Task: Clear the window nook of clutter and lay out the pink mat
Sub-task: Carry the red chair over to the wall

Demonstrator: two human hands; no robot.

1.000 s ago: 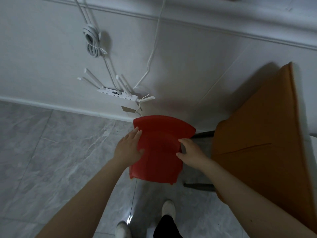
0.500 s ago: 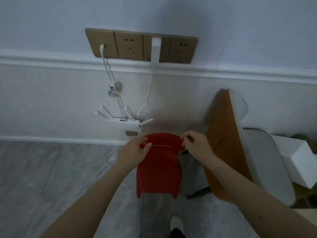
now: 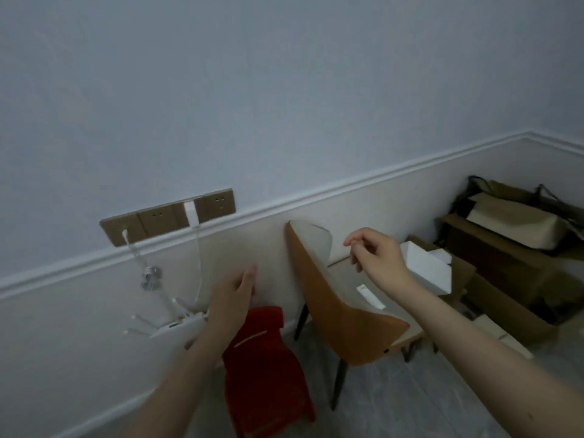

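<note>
Smooth red plastic stool (image 3: 265, 371), matt orange chair shell (image 3: 335, 314), brown cardboard boxes (image 3: 505, 279), matt painted wall (image 3: 284, 90)

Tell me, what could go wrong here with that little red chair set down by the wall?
The red chair stands right beside the white router and its dangling cables; a nudge could snag or unplug them. It also sits close to the orange chair, whose dark legs might trip someone. Both the left hand and right hand are off it.

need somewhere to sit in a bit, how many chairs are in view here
2. A small red plastic chair stands on the floor against the wall, beside the left hand. An orange-backed chair stands just right of it, below the right hand. The boxes might hide more.
</note>
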